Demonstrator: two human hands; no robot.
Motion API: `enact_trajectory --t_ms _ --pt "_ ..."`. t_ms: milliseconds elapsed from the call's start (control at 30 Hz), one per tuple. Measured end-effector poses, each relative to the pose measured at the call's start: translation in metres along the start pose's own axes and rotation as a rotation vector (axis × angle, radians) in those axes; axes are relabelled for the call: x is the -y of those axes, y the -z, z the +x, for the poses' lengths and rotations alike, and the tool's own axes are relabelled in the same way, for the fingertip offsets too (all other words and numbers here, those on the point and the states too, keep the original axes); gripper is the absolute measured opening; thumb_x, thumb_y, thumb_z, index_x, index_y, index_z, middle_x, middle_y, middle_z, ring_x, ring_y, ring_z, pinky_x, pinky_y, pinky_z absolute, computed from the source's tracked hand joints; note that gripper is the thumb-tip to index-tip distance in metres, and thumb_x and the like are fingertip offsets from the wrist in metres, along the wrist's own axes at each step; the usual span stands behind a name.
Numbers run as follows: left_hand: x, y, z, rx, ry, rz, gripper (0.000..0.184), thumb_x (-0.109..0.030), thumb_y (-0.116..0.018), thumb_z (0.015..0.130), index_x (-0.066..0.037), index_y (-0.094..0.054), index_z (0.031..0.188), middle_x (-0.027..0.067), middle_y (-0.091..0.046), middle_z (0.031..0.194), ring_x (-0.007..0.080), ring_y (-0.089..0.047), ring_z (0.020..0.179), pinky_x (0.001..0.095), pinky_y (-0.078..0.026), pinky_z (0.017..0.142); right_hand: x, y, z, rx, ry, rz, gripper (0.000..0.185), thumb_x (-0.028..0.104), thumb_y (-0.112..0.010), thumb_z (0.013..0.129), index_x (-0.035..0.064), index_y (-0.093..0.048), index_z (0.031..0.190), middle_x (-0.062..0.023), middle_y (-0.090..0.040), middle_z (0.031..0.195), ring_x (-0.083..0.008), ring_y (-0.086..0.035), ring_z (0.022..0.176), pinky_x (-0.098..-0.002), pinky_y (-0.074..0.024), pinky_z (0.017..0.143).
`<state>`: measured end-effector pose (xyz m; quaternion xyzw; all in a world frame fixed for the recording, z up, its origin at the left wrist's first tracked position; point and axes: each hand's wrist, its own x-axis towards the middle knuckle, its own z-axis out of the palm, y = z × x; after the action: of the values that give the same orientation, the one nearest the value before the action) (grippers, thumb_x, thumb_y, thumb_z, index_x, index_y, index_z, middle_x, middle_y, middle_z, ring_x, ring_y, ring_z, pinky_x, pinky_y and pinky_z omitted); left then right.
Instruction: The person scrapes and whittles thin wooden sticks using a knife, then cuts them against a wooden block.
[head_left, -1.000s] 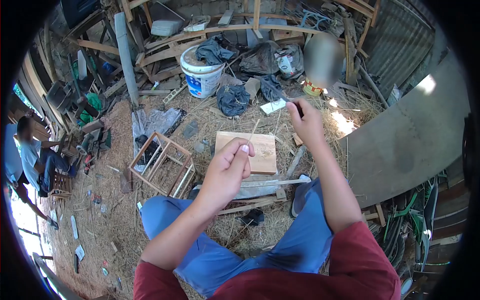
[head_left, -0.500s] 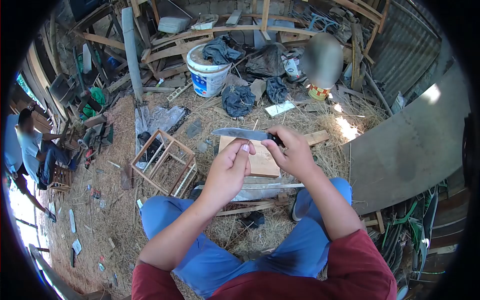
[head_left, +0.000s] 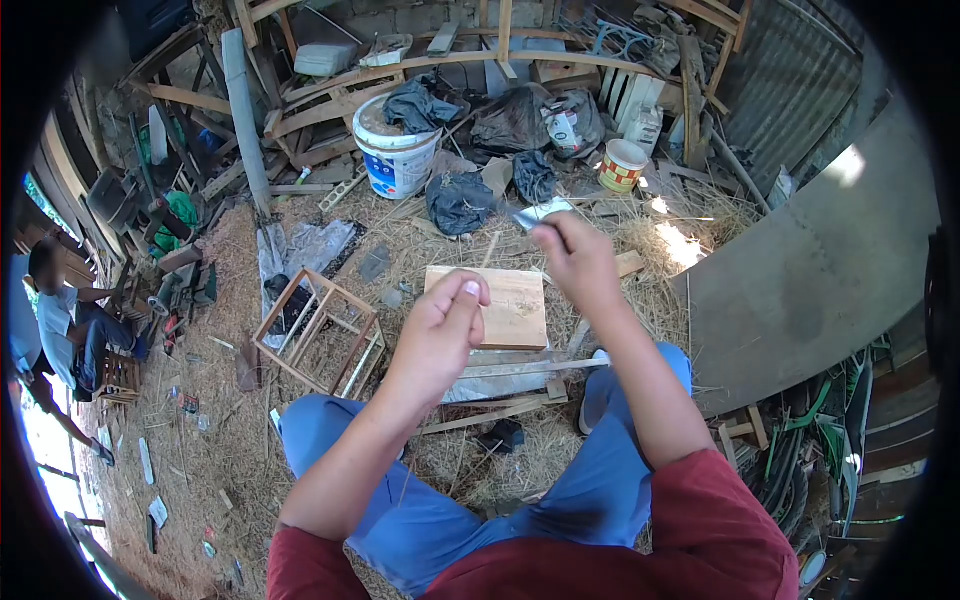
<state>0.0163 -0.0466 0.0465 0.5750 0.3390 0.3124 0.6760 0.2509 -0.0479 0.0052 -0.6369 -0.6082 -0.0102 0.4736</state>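
Observation:
My left hand (head_left: 450,318) is closed around a thin wooden stick (head_left: 491,248), whose upper end sticks out above the fingers. To the right and a little higher, my right hand (head_left: 582,262) is wrapped round the black-handled knife; its blade is blurred and hard to make out against the pale board (head_left: 546,211) behind. The hands are apart, the knife clear of the stick. Below and between them, a flat wooden block (head_left: 515,310) lies in front of my legs, with small shavings on its top.
A small wooden frame (head_left: 318,332) stands on the straw-strewn ground at left. Beyond are a white bucket (head_left: 395,160), black plastic bags (head_left: 460,203) and a red-yellow pail (head_left: 622,167). A large grey sheet (head_left: 800,290) fills the right. Another person (head_left: 70,320) sits far left.
My right hand has moved the knife up and away from the stick, and the blade now points away from me. My left hand keeps the stick, slightly lower. The view has shifted a little.

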Motion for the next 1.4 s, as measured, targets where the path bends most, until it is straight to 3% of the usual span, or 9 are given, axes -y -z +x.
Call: enact_trajectory --t_ms 133,267,333,400,533,867,1167,1233,1400 --pt "0.004 -0.006 -0.012 0.044 -0.072 -0.03 0.024 -0.028 -0.044 0.116 -0.011 -0.057 0.107 -0.0071 -0.041 0.065 0.0018 -0.027 0.048 0.0223 -0.02 0.043 -0.027 0.023 0.017 -0.084 -0.186 0.048 0.024 0.025 -0.072 0.1 0.0019 -0.068 0.103 -0.015 -0.07 0.081 -0.031 -0.066 0.068 -0.0382 -0.0501 0.063" --pt "0.019 0.005 -0.002 0.002 -0.079 0.034 0.023 -0.028 -0.045 0.115 -0.011 -0.06 0.112 -0.0065 -0.042 0.065 0.0016 -0.028 0.049 0.0229 -0.02 0.044 0.006 0.021 -0.006 0.052 -0.058 0.152 0.022 0.023 -0.073 0.099 0.0033 -0.066 0.107 -0.014 -0.067 0.08 -0.0304 -0.067 0.069 -0.0384 -0.0506 0.065" --pt "0.018 0.007 -0.002 -0.013 -0.048 0.029 0.023 -0.028 -0.046 0.115 -0.011 -0.061 0.113 -0.0064 -0.042 0.065 0.0015 -0.029 0.049 0.0231 -0.02 0.044 0.028 0.011 -0.017 0.204 0.203 0.193 0.023 0.024 -0.074 0.098 0.0039 -0.065 0.104 -0.0152 -0.066 0.081 -0.0334 -0.068 0.071 -0.0408 -0.0515 0.065" --pt "0.006 0.006 -0.006 -0.022 0.022 -0.005 0.022 -0.021 -0.044 0.114 -0.007 -0.059 0.105 -0.0049 -0.043 0.064 0.0034 -0.036 0.057 0.0253 -0.029 0.052 0.036 0.006 -0.023 0.264 0.176 0.195 0.023 0.025 -0.074 0.098 0.0038 -0.065 0.103 -0.016 -0.066 0.082 -0.0353 -0.068 0.072 -0.0417 -0.0518 0.065" --pt "0.004 0.007 -0.004 -0.022 -0.02 0.059 0.022 -0.021 -0.045 0.114 -0.007 -0.059 0.104 -0.0049 -0.043 0.065 0.0035 -0.036 0.057 0.0254 -0.029 0.052 0.038 0.012 -0.018 0.39 0.146 0.222 0.024 0.025 -0.074 0.098 0.0039 -0.063 0.1 -0.0178 -0.066 0.084 -0.0393 -0.068 0.074 -0.043 -0.0518 0.064" --pt "-0.005 0.006 -0.005 0.0 0.044 0.104 0.023 -0.023 -0.046 0.114 -0.007 -0.059 0.104 -0.0055 -0.044 0.065 0.0033 -0.037 0.059 0.0248 -0.029 0.054 0.028 0.016 -0.011 0.344 0.212 0.231 0.024 0.028 -0.075 0.096 0.0062 -0.066 0.1 -0.0164 -0.068 0.082 -0.0388 -0.069 0.072 -0.043 -0.0518 0.063" --pt "-0.001 0.006 -0.003 -0.003 0.011 0.114 0.024 -0.029 -0.046 0.115 -0.01 -0.059 0.108 -0.008 -0.039 0.062 0.0015 -0.027 0.049 0.0232 -0.019 0.044 0.015 0.017 -0.005 0.305 0.204 0.128 0.024 0.031 -0.073 0.098 0.0073 -0.069 0.1 -0.0146 -0.071 0.079 -0.0336 -0.07 0.069 -0.0403 -0.0523 0.062" --pt "-0.006 0.002 -0.011 0.05 -0.056 0.124 0.024 -0.029 -0.046 0.115 -0.01 -0.059 0.107 -0.0079 -0.039 0.063 0.0015 -0.027 0.049 0.023 -0.02 0.044 -0.007 0.018 0.008 0.182 -0.176 0.041 0.025 0.03 -0.071 0.101 0.0057 -0.068 0.101 -0.0122 -0.071 0.077 -0.0261 -0.069 0.066 -0.0382 -0.0514 0.062" --pt "0.001 0.007 -0.012 0.012 -0.109 0.084 0.022 -0.028 -0.047 0.115 -0.011 -0.061 0.11 -0.008 -0.04 0.063 0.001 -0.028 0.049 0.0233 -0.02 0.045 -0.042 0.032 0.018 0.013 -0.177 0.132 0.024 0.028 -0.068 0.103 0.0046 -0.068 0.102 -0.0102 -0.068 0.074 -0.0204 -0.066 0.064 -0.0365 -0.0506 0.061"
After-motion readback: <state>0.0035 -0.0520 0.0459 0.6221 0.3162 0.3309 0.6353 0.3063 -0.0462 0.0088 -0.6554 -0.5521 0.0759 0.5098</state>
